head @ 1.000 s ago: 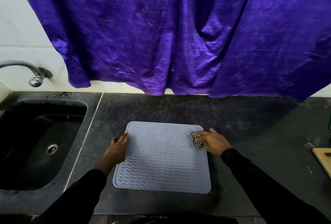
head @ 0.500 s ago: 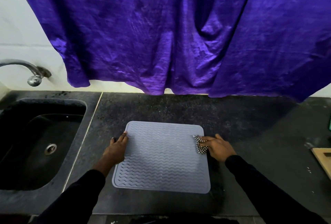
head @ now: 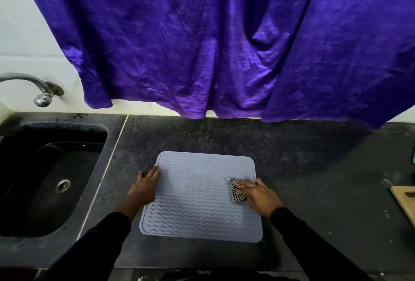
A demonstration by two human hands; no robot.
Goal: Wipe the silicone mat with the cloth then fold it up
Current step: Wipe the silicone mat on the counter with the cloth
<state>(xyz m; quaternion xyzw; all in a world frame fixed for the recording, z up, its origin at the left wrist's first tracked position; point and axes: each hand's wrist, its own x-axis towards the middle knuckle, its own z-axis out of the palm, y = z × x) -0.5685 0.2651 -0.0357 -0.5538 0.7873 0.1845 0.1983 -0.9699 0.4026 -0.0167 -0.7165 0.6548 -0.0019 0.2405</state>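
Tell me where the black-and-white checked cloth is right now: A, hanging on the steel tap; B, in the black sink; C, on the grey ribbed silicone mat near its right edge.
C: the right hand presses the checked cloth onto the grey ribbed silicone mat by its right edge.

Both arms reach forward in dark sleeves. The left hand (head: 145, 186) lies flat, fingers extended forward. The right hand (head: 258, 195) presses palm-down, fingers pointing left, spread.

One square grey-blue silicone mat (head: 199, 195), one small black-and-white checked cloth (head: 236, 192), two bare hands, one black stone sink (head: 45, 179), one purple curtain (head: 202, 40).
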